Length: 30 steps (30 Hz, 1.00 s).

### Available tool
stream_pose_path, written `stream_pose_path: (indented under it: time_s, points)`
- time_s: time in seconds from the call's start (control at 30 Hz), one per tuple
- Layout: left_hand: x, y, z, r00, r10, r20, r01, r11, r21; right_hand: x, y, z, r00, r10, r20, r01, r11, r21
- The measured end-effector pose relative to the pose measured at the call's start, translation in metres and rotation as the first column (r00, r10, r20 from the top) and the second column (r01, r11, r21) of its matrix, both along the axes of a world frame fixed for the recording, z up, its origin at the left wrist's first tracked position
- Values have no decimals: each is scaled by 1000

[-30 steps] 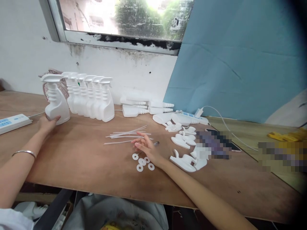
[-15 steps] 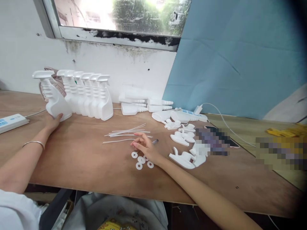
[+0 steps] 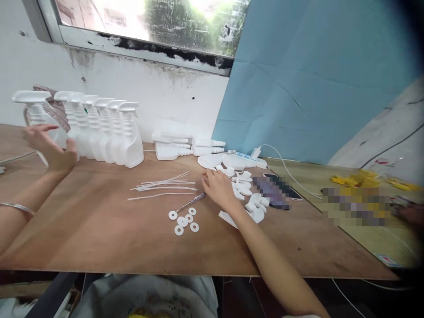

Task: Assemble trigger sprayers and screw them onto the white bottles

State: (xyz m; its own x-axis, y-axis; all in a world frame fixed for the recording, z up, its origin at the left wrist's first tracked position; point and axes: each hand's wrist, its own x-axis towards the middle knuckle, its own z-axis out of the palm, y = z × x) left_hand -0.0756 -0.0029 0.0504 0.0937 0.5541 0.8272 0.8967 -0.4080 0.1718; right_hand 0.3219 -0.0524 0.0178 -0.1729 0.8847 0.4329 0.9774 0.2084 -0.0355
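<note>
One open left hand (image 3: 54, 148) near bottles (image 3: 133, 143)

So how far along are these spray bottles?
Partway, it seems. The standing bottles look done, heads on. In hand, nothing clearly: left hand open by the end bottle, right hand at the loose heads. Apparently left: the lying bottles, without heads, plus loose tubes and washers.

The right hand (image 3: 218, 187) partly occludes the spray heads (image 3: 243, 185). Pixelation obscures the phone (image 3: 271, 192). The left hand (image 3: 51, 148) is motion-blurred.
</note>
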Motion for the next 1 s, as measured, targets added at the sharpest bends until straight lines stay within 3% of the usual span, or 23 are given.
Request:
stream_pose_path:
  time_s: [0.03, 0.07, 0.13, 0.2, 0.27, 0.33, 0.37, 0.53, 0.63, 0.73, 1.0]
  points:
    - [13, 0, 5, 995, 38, 97, -57, 978, 198, 5, 2, 2, 996, -86, 23, 86, 996, -3]
    - [29, -2, 8, 992, -17, 126, -16, 966, 260, 10, 4, 4, 986, -166, 33, 166, 986, 1]
    - [66, -14, 8, 971, -240, -1, 238, 964, 121, 19, 6, 8, 957, -287, 50, 286, 958, 15]
    - [106, -31, -1, 848, -478, -227, 465, 878, -111, 27, 8, 9, 928, -364, 78, 366, 931, -1]
    - [141, -47, -17, 653, -610, -449, 523, 792, -316, 33, 9, 8, 899, -422, 116, 430, 901, -57]
    - [164, -59, -35, 565, -663, -492, 514, 749, -419, 37, 11, 3, 880, -450, 151, 468, 877, -110]
    - [170, -62, -44, 563, -682, -468, 517, 732, -445, 38, 12, 1, 875, -455, 167, 477, 870, -126]
    - [168, -65, -67, 602, -728, -329, 523, 670, -527, 36, 14, -11, 860, -466, 209, 496, 859, -125]
    - [163, -62, -68, 606, -712, -355, 481, 683, -550, 36, 13, -13, 843, -493, 217, 526, 839, -138]
    - [163, -60, -69, 596, -713, -370, 452, 678, -579, 39, 11, -14, 870, -435, 233, 485, 839, -248]
    - [161, -57, -70, 570, -762, -309, 478, 613, -629, 31, 11, -17, 925, -310, 222, 360, 900, -244]
